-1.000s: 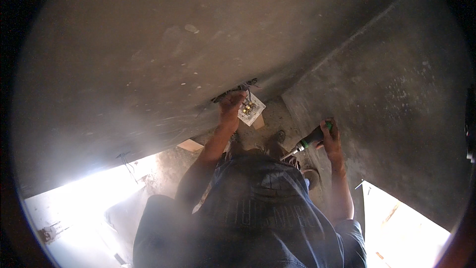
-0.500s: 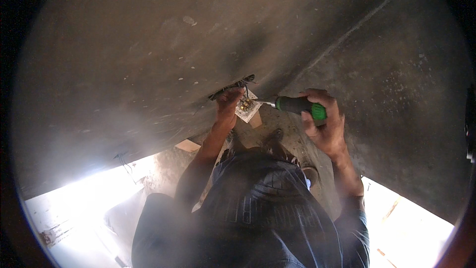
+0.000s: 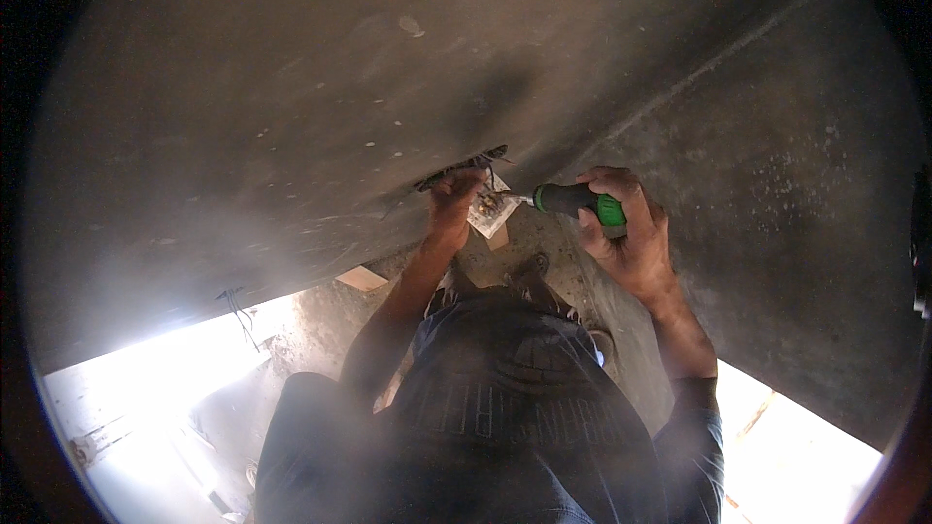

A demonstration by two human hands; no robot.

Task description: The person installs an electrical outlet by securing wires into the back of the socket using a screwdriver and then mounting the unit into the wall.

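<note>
My left hand [image 3: 451, 202] is curled on the near side of the white plate [image 3: 488, 226], fingers closed in a pinch, though my knuckles hide just where they press. The plate is tilted just in front of the hole [image 3: 432, 180] in the wall [image 3: 291, 97], its brass parts [image 3: 488, 201] facing up towards me. My right hand [image 3: 631, 233] is wrapped around the black and green handle of the screwdriver [image 3: 578, 202], fingers bent firmly about it. Its shaft points left to the plate's right side. The tip is lost among the brass, so it seems to touch there, but I can't tell which part it meets. A dark wire [image 3: 491, 178] runs by the plate's top corner; my left hand covers part of the hole, and its inside is too dark to read. A tan piece [image 3: 498, 238] shows under the plate, partly hidden by it.

The wall runs close along my left hand and meets the side wall [image 3: 767, 223] ahead to the right. My right hand has room around it, well apart from my left, with the floor [image 3: 553, 250] showing below between my arms. Another tan board [image 3: 361, 278] lies by the wall's foot, left of my left forearm.
</note>
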